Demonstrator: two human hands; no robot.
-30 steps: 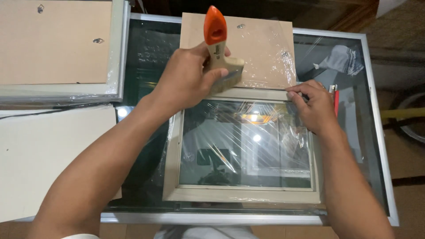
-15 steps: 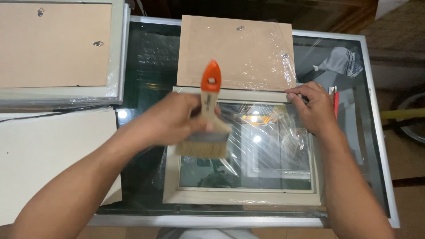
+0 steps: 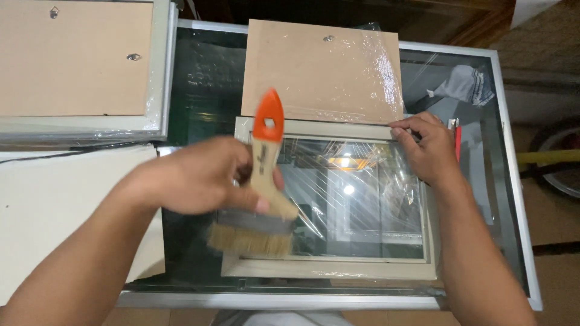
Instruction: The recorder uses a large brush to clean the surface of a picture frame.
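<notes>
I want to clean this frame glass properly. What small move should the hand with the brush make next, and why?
Probably sweep the brush rightward along the lower part of the glass. The left hand holds it with the bristles at the frame's lower left corner, so the rest of the pane lies to the right, while the right hand presses on the upper right corner.

Two bare forearms and hands, no sleeves in sight

The left hand (image 3: 202,175) and right hand (image 3: 426,148) wear no gloves, rings, watch or wristband. Both forearms run bare from the wrists to the lower left and lower right corners of the frame. The left hand is slightly motion-blurred; the right one shows short, plain fingernails.
</notes>
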